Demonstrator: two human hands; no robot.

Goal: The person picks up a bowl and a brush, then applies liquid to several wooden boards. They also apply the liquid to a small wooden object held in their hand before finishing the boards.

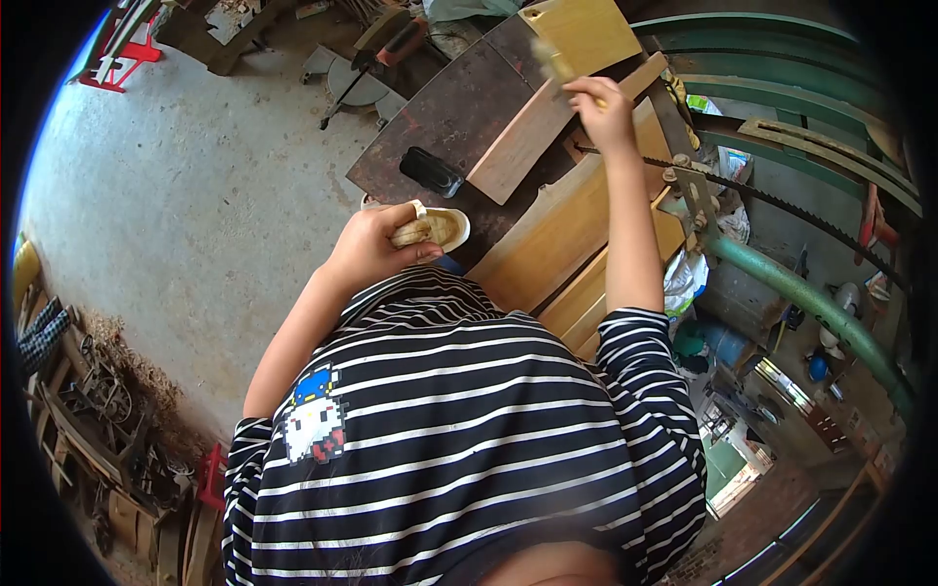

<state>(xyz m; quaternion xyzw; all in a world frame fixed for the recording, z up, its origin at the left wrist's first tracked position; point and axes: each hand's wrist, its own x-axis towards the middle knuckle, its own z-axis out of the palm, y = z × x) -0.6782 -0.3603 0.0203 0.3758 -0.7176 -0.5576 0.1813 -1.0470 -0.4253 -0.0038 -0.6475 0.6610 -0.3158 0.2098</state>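
Observation:
My left hand (376,249) is closed around a small cream bowl (447,227) of pale paste, held close to my striped shirt. With my arm stretched out, my right hand (604,112) grips a brush (553,62). The bristles rest against a yellowish wooden panel (586,29) at the far end of the bench. Between the two hands, long wooden boards (547,234) lie stacked, and a reddish board (518,142) lies across a dark metal table (454,107).
A black oblong object (430,171) sits on the dark table. A toothed band-saw blade (782,205) and a green pipe (811,308) run along the right. A mitre saw (362,73) stands on the concrete floor (195,195); a red frame (117,49) is far left.

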